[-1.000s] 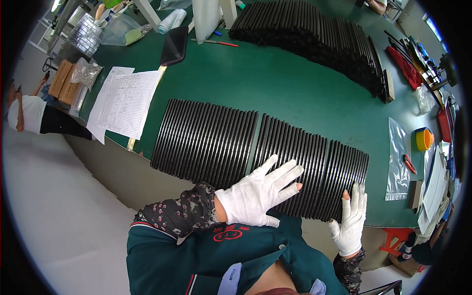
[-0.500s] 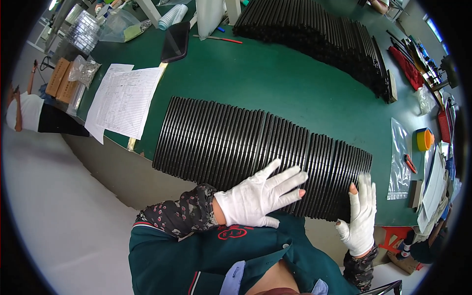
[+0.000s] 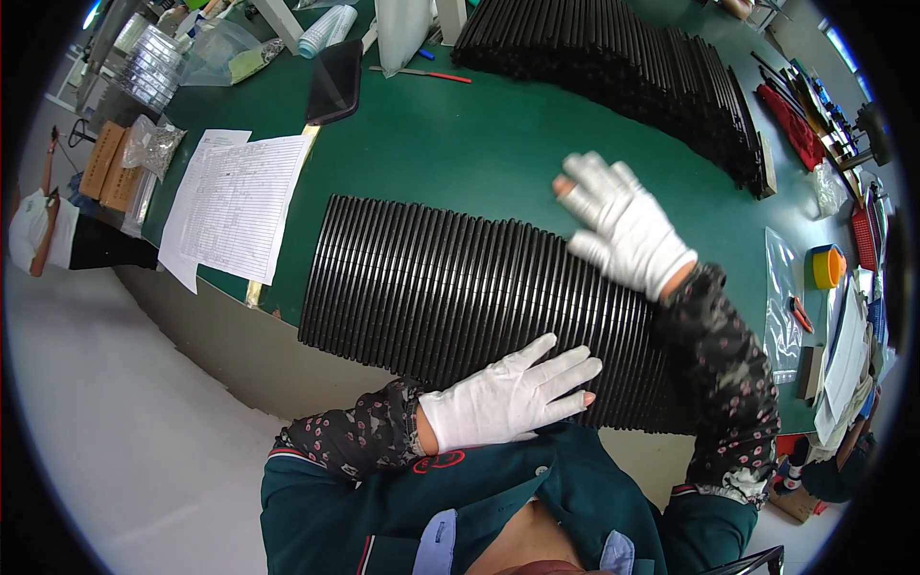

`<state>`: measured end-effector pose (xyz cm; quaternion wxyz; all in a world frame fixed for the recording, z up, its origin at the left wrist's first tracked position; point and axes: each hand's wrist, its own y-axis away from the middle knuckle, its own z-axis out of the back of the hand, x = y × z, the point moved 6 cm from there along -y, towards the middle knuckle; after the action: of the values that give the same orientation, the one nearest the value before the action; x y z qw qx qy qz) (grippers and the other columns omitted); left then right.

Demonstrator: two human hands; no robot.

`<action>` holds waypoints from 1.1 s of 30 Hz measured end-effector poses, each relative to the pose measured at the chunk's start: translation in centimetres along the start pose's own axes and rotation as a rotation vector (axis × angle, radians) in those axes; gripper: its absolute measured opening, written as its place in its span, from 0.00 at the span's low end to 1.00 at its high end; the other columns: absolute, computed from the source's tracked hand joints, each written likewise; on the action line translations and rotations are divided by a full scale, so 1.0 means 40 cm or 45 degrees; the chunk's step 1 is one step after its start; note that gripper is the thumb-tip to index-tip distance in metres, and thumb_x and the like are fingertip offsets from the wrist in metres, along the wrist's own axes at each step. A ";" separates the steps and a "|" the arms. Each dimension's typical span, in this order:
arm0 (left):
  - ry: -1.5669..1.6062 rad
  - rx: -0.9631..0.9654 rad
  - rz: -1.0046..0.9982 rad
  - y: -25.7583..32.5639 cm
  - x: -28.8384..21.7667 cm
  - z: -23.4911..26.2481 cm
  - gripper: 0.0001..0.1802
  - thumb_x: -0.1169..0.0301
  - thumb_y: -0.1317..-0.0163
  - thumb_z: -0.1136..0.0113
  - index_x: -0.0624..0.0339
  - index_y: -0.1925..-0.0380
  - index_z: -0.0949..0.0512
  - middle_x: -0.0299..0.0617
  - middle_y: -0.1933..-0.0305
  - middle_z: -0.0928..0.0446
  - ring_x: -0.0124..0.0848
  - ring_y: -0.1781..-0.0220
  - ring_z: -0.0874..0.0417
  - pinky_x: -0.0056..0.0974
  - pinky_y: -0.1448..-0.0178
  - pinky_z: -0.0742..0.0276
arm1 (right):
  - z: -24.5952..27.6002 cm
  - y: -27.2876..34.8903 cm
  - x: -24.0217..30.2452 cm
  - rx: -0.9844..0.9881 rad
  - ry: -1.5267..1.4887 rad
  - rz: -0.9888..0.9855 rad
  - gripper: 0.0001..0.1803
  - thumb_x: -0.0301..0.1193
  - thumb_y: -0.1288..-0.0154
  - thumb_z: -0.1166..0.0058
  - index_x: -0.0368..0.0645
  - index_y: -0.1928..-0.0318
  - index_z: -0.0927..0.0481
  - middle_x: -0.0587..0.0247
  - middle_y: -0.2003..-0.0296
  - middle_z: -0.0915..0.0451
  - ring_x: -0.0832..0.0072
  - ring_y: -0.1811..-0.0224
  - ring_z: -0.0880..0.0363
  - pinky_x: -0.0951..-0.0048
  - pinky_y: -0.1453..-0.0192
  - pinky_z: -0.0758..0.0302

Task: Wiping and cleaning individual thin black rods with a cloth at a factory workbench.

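The left hand point(image 3: 508, 398) lies flat and open on the row of black strips point(image 3: 450, 287). The right hand point(image 3: 623, 225), open too, hovers over its far edge, perhaps to straighten it.

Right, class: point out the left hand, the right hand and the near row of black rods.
left hand point(image 3: 513, 395), head view, back of the glove
right hand point(image 3: 623, 225), head view, back of the glove
black rods point(image 3: 431, 283), head view, middle of the row

A factory workbench: green table point(image 3: 460, 125), stacked rows of black strips point(image 3: 460, 287), printed tally sheets point(image 3: 235, 206), scattered tools.
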<state>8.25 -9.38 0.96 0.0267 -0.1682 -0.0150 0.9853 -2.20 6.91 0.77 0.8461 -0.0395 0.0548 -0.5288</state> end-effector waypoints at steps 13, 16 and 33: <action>0.129 -0.069 0.006 -0.007 0.019 0.002 0.37 0.59 0.53 0.33 0.54 0.40 0.31 0.50 0.31 0.39 0.44 0.28 0.40 0.52 0.29 0.41 | 0.023 -0.020 -0.002 -0.044 -0.038 -0.077 0.36 0.51 0.34 0.56 0.34 0.37 0.34 0.44 0.34 0.38 0.52 0.30 0.42 0.55 0.28 0.46; 0.179 -0.150 -0.031 0.001 0.010 0.004 0.38 0.59 0.53 0.32 0.56 0.40 0.32 0.51 0.31 0.40 0.45 0.28 0.41 0.54 0.28 0.42 | 0.088 0.035 0.025 -0.080 -0.218 -0.057 0.33 0.42 0.35 0.52 0.33 0.37 0.36 0.43 0.35 0.37 0.51 0.30 0.42 0.55 0.27 0.45; -0.336 -0.549 0.899 0.369 0.270 0.147 0.37 0.64 0.52 0.34 0.68 0.41 0.32 0.56 0.32 0.37 0.52 0.28 0.41 0.50 0.27 0.45 | 0.174 0.585 0.136 -0.092 -0.080 -0.879 0.38 0.39 0.42 0.50 0.37 0.33 0.40 0.41 0.32 0.43 0.42 0.28 0.49 0.48 0.27 0.52</action>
<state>-4.58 -23.61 2.35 -0.3499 -0.0374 -0.1653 0.9213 21.95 12.31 4.49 0.6166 -0.1020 0.0309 -0.7800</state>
